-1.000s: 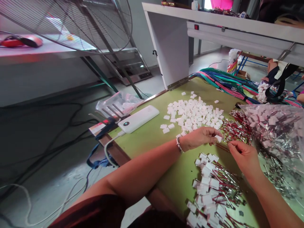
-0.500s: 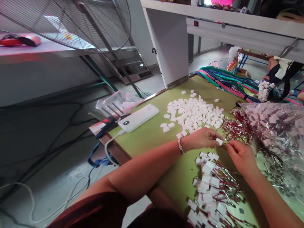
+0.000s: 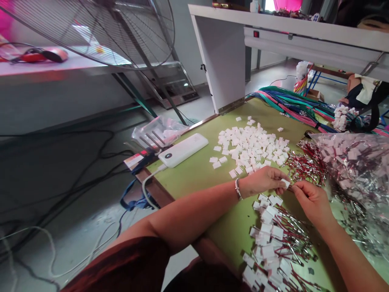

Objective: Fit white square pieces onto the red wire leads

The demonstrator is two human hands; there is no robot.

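My left hand (image 3: pixel 267 181) is closed, pinching a small white plastic connector housing (image 3: pixel 285 183) at its fingertips. Close beside it, my right hand (image 3: pixel 313 198) pinches a short, thin wire (image 3: pixel 291 188) against the housing; how far the wire sits inside cannot be made out. Beyond my left hand lies a loose pile of white connector housings (image 3: pixel 253 146). Short red wires with metal terminals (image 3: pixel 306 164) are heaped just past my right hand. Nearer to me, housings with wires attached (image 3: pixel 269 233) lie in a rough row, their wire ends pointing right.
A clear plastic bag (image 3: pixel 358 162) of white connectors takes up the table's right side. A white power bank (image 3: pixel 183 150) with a cable lies at the left edge. Long coloured wire bundles (image 3: pixel 291 105) stretch along the back. A large fan (image 3: pixel 121 32) stands at upper left.
The view has shifted slightly, so everything sits a little further right. Both hands keep their pinch on the housing and the wire, with hardly any movement between them.
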